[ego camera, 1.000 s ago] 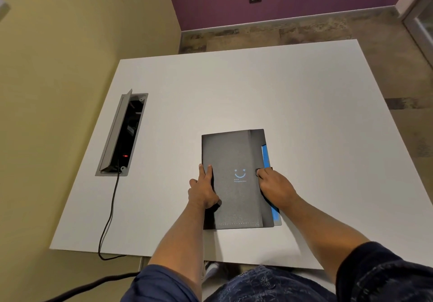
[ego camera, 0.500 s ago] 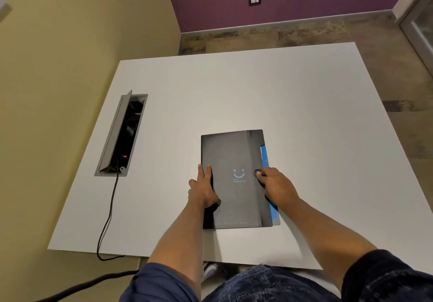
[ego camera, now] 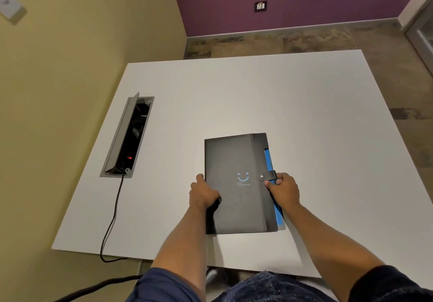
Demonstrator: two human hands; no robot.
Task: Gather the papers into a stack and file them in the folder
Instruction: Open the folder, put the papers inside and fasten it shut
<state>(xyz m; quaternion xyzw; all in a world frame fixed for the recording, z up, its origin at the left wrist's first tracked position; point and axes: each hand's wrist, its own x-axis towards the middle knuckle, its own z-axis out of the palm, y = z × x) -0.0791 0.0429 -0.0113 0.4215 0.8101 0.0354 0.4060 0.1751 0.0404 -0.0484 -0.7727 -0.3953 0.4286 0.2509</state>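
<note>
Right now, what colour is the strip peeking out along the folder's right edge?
Bright blue strip, against the dark grey folder; the head view shows it.

White desk (ego camera: 293,104), plain flat top, stands on a mottled brown floor (ego camera: 269,43). Set into the desk's left side: recessed grey power box (ego camera: 127,137), lid tipped up, small red light inside; black cable (ego camera: 112,217) runs from it over the near edge. Near centre-front a closed dark grey folder (ego camera: 234,158) lies flat w/ blue smiley logo, snap strap (ego camera: 267,176) on its right edge. Blue strip (ego camera: 269,158) shows at that edge, prob. an inner divider.
</note>
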